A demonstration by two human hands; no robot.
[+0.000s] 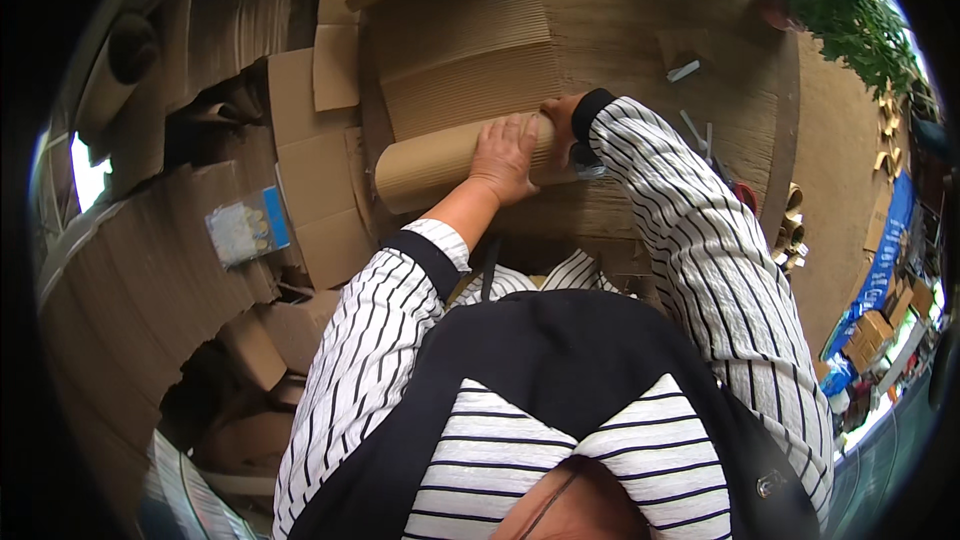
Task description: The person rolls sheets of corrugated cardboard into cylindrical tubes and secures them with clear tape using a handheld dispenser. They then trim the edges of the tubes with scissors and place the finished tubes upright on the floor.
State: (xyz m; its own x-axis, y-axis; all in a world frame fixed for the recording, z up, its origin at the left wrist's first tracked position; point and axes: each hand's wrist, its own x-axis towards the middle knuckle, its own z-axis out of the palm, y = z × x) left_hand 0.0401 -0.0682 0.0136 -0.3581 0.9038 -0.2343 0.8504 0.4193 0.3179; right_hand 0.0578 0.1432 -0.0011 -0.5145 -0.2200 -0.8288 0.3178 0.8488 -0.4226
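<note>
A roll of corrugated cardboard [425, 175] lies across the wooden work surface [650, 0] in front of me. Its loose sheet [460, 65] stretches away toward the far edge, ridges showing. My left hand [505, 158] is laid over the middle of the roll, fingers wrapped onto its top and thumb on the near side. Curled around the roll's right end is my right hand [566, 125], its fingers partly hidden by the wrist. Just under that hand a shiny clear item [590, 170] shows; its kind is unclear.
Scissors with a red handle [745, 196] and a small white piece [684, 71] lie to the right. Folded cardboard [320, 175] and a clear packet with a blue edge [248, 228] are at left. Green leaves [840, 10] hang over the far right corner.
</note>
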